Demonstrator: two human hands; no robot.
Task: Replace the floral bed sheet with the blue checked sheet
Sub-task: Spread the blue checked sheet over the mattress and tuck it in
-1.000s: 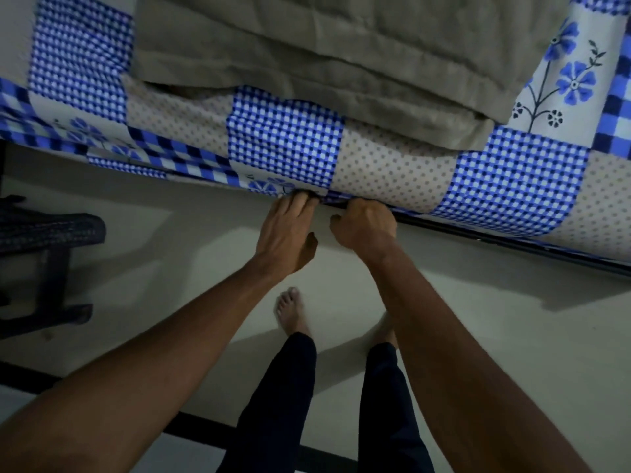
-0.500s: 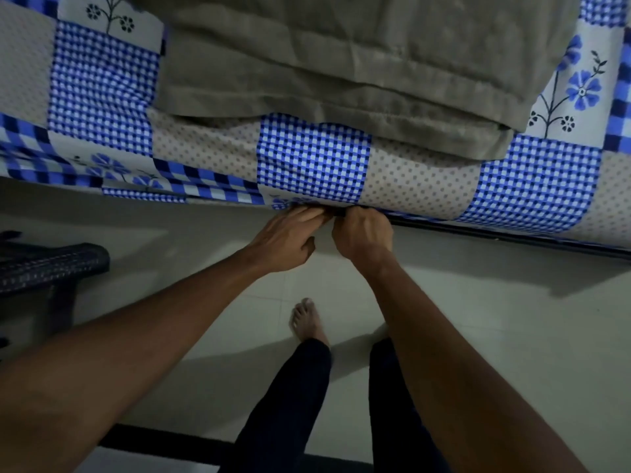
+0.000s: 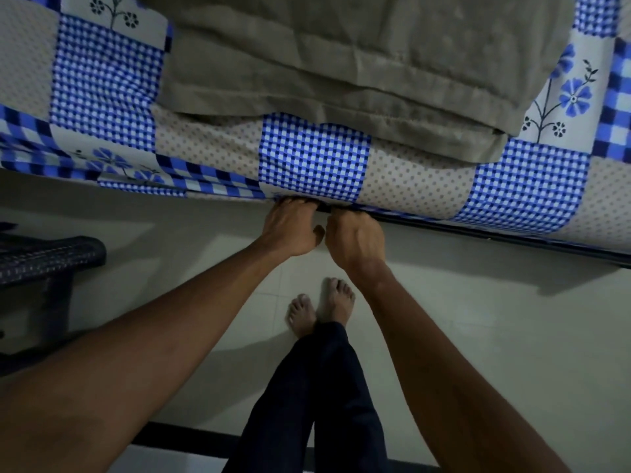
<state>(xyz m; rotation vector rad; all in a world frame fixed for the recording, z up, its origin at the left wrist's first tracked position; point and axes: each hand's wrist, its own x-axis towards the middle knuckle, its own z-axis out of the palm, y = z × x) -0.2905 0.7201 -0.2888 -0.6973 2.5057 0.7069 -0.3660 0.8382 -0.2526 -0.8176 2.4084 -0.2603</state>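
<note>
The blue checked sheet [image 3: 314,160], patched with dotted beige squares and blue flower panels, covers the mattress across the top of the head view and wraps over its near edge. My left hand [image 3: 290,227] and my right hand [image 3: 355,240] sit side by side at the bottom of that edge. The fingers of both reach under the mattress, where the sheet's hem goes, so the fingertips are hidden. I cannot see whether they hold cloth. To the left of my hands the hem hangs loose in folds [image 3: 112,172]. No floral-only sheet is in view.
A folded grey-brown blanket [image 3: 341,63] lies on the bed above my hands. A dark bed frame rail [image 3: 495,238] runs under the mattress to the right. A black plastic stool [image 3: 44,264] stands on the pale tiled floor [image 3: 495,336] at the left. My bare feet [image 3: 321,312] are below my hands.
Both hands have pushed deeper under the mattress edge and drawn closer together. My feet have stepped nearer to the bed and to each other.
</note>
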